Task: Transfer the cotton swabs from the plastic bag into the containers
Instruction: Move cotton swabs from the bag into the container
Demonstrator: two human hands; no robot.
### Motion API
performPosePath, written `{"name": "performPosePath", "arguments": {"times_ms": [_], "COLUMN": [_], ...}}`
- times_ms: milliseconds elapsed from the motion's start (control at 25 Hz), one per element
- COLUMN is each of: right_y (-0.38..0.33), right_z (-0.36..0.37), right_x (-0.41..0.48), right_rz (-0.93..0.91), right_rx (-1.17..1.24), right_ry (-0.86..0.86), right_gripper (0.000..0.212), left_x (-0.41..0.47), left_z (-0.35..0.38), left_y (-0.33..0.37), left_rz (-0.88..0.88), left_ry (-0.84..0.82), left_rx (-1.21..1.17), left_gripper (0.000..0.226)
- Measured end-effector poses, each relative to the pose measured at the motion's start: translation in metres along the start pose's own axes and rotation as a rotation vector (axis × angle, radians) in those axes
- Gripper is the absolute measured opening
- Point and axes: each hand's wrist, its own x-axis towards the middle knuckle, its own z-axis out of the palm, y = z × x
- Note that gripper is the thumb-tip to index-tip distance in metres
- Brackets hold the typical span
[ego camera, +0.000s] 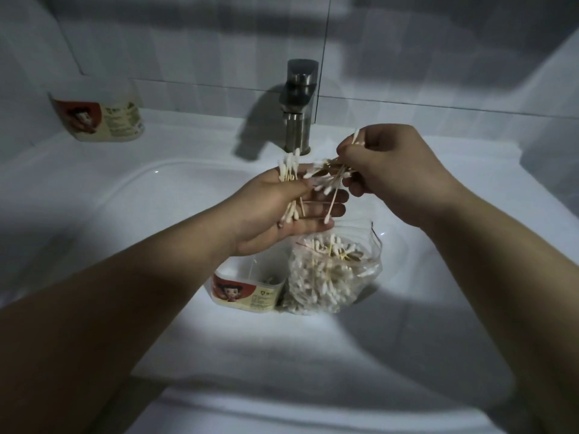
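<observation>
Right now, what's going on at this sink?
Over the sink, a person's left hand holds a bundle of swabs under its thumb. The right hand pinches a loose tangle of them just above the left fingers. Below, in the basin, stand the bag, still well filled, and beside it an open container with little inside. A second container sits on the ledge left of the tap.

No words or numbers can be read here. The near tub (pixel 247 292) has a label with a red patch, a cartoon face and lines of tiny print too blurry to read. The far tub (pixel 103 117) wears the same kind of label, just as blurry.
</observation>
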Motion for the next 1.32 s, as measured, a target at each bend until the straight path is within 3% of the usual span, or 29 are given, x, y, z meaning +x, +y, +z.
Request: {"name": "performPosePath", "arguments": {"times_ms": [240,520,720,1080,1320], "right_y": [0.003,-0.002,-0.001,0.002,0.001], "right_z": [0.008,-0.001,-0.008,-0.002,0.004], "right_x": [-0.002,0.001,0.005,0.004,-0.004], "right_rz": [-0.038,0.001,-0.003,-0.014,-0.143], "right_rx": [0.021,0.143,0.231,0.292,0.074], "right_ry": [-0.065,0.02,0.035,-0.043,-0.1], "right_gripper": [0.011,0.013,0.019,0.02,0.016], "left_x": [0.0,0.003,0.003,0.009,0.004], "left_z": [0.0,-0.004,-0.005,-0.007,-0.002], "left_y": [0.001,0.001,0.002,0.001,0.005], "left_rz": [-0.123,-0.146,-0.152,-0.056,-0.103], "left_ry": [-0.01,0.012,0.099,0.27,0.259], "left_rx": [-0.078,-0.002,0.155,0.119,-0.008], "left_gripper": [0.023,0.018,0.027,0.019,0.044]}}
